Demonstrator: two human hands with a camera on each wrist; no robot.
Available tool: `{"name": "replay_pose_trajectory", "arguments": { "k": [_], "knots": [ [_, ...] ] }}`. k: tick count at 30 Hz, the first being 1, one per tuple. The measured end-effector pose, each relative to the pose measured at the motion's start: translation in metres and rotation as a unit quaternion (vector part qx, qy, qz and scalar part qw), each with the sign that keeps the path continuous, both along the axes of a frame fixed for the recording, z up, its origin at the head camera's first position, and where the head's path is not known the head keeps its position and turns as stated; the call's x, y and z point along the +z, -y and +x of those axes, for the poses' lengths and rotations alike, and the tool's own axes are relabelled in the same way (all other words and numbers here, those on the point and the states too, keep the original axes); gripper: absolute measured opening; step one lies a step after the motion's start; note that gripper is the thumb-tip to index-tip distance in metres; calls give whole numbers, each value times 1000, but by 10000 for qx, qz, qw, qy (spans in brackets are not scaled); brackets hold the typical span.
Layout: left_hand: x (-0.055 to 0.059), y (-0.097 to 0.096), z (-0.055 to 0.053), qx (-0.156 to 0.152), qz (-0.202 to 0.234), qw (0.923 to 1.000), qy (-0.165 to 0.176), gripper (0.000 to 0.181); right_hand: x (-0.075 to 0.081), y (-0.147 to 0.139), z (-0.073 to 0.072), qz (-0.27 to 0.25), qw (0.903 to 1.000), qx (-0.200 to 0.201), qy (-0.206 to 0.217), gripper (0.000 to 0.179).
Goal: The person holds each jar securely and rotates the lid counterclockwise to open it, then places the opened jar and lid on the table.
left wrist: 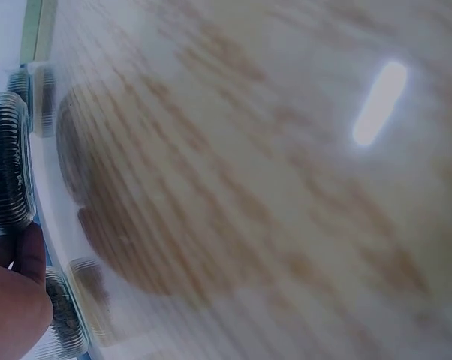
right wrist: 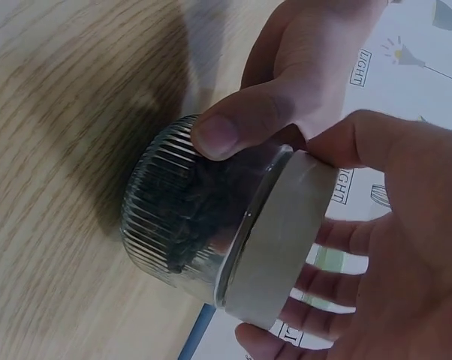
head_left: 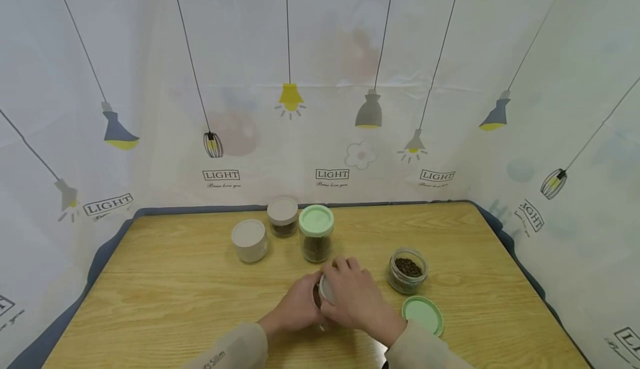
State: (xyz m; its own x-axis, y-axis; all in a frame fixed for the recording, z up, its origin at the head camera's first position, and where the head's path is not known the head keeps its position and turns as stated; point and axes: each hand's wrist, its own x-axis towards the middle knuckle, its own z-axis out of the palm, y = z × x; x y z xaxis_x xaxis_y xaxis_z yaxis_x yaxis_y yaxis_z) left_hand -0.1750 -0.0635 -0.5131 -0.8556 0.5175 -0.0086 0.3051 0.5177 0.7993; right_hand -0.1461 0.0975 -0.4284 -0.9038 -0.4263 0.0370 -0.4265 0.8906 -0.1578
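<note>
My left hand (head_left: pixel 298 305) grips a ribbed glass jar (right wrist: pixel 170 206) with dark contents, its thumb lying along the glass in the right wrist view. The jar is off the table and tilted. My right hand (head_left: pixel 356 297) has its fingers round the off-white lid (right wrist: pixel 282 240), which sits on the jar's mouth. In the head view the hands hide most of this jar. To the right stands an uncovered glass jar (head_left: pixel 407 272) of coffee beans, with a light green lid (head_left: pixel 423 314) lying flat near it, beside my right wrist.
Behind the hands stands a taller jar with a green lid (head_left: pixel 316 220). Left of it are two jars with off-white lids, one farther back (head_left: pixel 283 212) and one nearer (head_left: pixel 249 234). A printed cloth (head_left: pixel 330 141) hangs around the wooden table (head_left: pixel 175 280).
</note>
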Motion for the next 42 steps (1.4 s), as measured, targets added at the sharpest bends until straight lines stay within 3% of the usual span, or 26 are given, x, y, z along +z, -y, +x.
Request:
{"name": "replay_pose_trajectory", "arguments": {
  "k": [6,10,13,18,22,27,34,42],
  "knots": [
    [1,1,1,4,109,9999,125,83,5,-2,-1,55,9980,600,199,54],
    [0,1,0,7,202,9998,50,72,5,-4,0,-59,9967,794,131,59],
    [-1,2,-1,-78,311,9995,-42,66,4,-2,1,-140,9987,491,10,68],
    [0,4,-1,-132,294,9994,-123,77,3,2,1,-136,9994,-287,-117,77],
    [1,3,-1,-55,239,9997,-89,84,1,3,2,-245,9981,-537,-171,77],
    [2,3,0,-11,312,9995,11,81,-1,3,3,-335,9973,-600,-256,72],
    [3,2,0,58,382,9990,208,79,-2,3,0,-369,9969,-690,35,65],
    [2,2,0,277,-26,9996,-36,78,1,2,-2,-427,9988,-213,143,52]
  ]
}}
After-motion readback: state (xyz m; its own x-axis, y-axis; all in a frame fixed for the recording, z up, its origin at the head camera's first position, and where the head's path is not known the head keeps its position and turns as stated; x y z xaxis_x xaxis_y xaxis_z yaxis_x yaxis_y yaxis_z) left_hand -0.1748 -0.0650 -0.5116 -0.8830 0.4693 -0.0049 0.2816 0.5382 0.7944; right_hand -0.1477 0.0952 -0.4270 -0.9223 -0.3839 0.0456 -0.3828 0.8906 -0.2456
